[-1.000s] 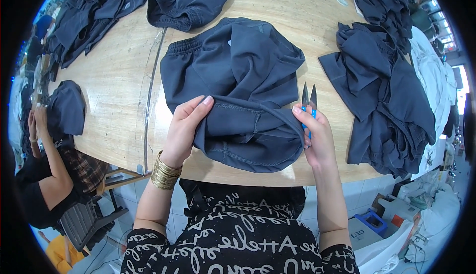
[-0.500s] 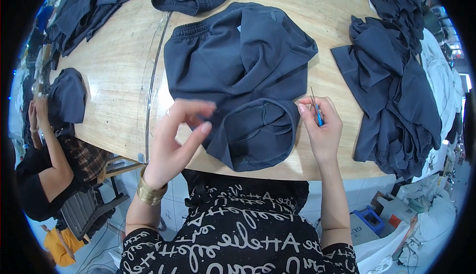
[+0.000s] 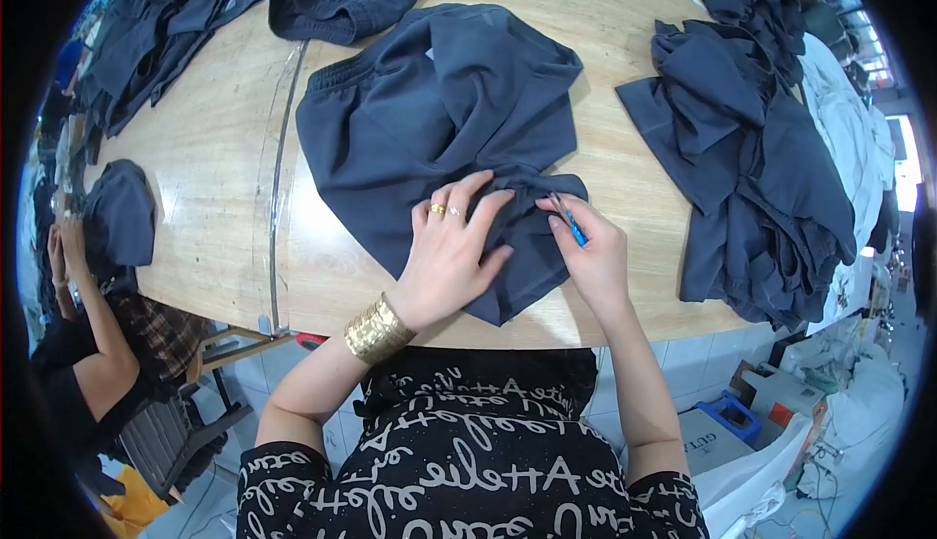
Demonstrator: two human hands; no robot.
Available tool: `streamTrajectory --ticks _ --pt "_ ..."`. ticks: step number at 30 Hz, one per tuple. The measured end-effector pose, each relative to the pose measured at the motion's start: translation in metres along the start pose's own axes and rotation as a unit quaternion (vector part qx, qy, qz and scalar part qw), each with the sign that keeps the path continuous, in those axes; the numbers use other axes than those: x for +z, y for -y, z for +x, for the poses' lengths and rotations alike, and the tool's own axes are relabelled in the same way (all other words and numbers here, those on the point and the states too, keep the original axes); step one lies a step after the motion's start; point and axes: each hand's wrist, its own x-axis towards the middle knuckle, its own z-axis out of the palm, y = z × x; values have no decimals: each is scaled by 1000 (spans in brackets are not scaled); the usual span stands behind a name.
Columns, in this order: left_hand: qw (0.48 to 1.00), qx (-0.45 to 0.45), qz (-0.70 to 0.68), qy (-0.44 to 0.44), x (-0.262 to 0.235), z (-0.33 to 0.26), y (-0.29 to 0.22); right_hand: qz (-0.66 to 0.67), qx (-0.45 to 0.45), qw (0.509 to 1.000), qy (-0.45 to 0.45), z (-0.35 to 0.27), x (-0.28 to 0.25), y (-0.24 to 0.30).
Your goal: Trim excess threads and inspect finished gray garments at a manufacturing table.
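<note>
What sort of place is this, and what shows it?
Probably a garment workshop: an elastic-waisted garment on a table, a heap of dark clothing at right, and blue-handled snips in the right hand.

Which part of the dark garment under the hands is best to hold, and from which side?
Probably the gathered waistband of the dark garment, coming from the left: that ribbed edge lies uncovered, turned outward, away from the left hand and the right hand.

A head-worn wide fisheye camera looks down at the wooden table from near.
</note>
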Motion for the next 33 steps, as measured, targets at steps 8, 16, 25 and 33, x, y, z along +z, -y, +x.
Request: streamTrajectory --ticks 8,16,25,33 --pt "998 24 -3 -57 19 25 21 -117 -122 985 -23 6 -6 -14" --pt "996 -24 -79 -45 16 40 21 -65 -28 995 -76 43 -3 -18" --pt "942 -86 -324 -11 3 41 26 26 -41 999 18 30 -39 -9" --pt "908 -58 -414 25 -19 22 15 105 21 992 64 18 -13 -38"
